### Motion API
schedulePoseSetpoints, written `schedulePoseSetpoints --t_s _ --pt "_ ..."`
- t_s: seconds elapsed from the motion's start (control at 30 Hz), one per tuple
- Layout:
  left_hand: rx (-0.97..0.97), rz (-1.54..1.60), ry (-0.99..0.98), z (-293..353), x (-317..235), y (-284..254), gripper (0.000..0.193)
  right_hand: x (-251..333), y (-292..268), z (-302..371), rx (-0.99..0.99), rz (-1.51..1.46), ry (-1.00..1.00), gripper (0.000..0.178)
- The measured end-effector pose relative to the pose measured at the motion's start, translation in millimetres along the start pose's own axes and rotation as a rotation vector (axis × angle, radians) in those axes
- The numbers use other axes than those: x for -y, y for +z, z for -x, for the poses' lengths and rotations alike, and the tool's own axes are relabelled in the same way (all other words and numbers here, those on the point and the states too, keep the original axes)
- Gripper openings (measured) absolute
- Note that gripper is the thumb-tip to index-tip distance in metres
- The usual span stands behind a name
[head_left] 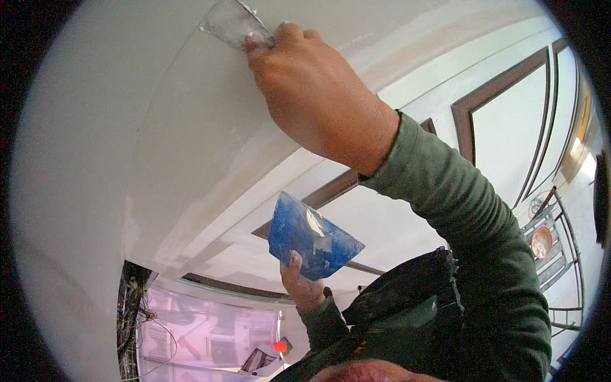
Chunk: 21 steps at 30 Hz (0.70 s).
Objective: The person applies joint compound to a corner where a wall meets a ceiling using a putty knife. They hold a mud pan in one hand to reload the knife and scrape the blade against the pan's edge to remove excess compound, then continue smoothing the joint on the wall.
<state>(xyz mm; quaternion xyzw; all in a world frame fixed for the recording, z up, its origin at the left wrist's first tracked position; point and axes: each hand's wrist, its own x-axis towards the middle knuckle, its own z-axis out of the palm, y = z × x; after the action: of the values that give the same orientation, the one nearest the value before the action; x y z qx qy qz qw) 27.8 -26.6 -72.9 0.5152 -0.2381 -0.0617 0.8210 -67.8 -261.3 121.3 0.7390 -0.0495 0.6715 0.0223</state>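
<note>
My right hand (321, 95) is raised and closed around a putty knife (234, 24). The knife's wide blade, smeared with white, lies against the pale plastered surface (191, 114) close to a thin seam line. Lower down, my left hand (298, 283) grips a blue plastic board (296, 239) from below, its thumb pressed on the near edge. A streak of white putty (314, 223) sits on the board's face. The board is apart from the plastered surface. Some fingers of both hands are hidden behind the hands and the tools.
Brown-framed panels (468, 114) run along the right side. An opening with bundled wires (132, 305) is at lower left, beside a pinkish sheet (191, 325). At far right, a metal frame (576, 261) stands near a reddish bowl (541, 242).
</note>
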Motion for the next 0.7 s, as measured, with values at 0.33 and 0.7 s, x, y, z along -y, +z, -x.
schedulePoseSetpoints --t_s 0.33,0.7 --pt "0.042 0.173 0.144 -8 -22 34 0.061 -12 -32 86 0.053 -0.642 0.22 0.039" --pt "-0.022 -0.04 0.273 -17 -35 58 0.056 -42 -77 130 0.512 -0.606 0.124 0.031"
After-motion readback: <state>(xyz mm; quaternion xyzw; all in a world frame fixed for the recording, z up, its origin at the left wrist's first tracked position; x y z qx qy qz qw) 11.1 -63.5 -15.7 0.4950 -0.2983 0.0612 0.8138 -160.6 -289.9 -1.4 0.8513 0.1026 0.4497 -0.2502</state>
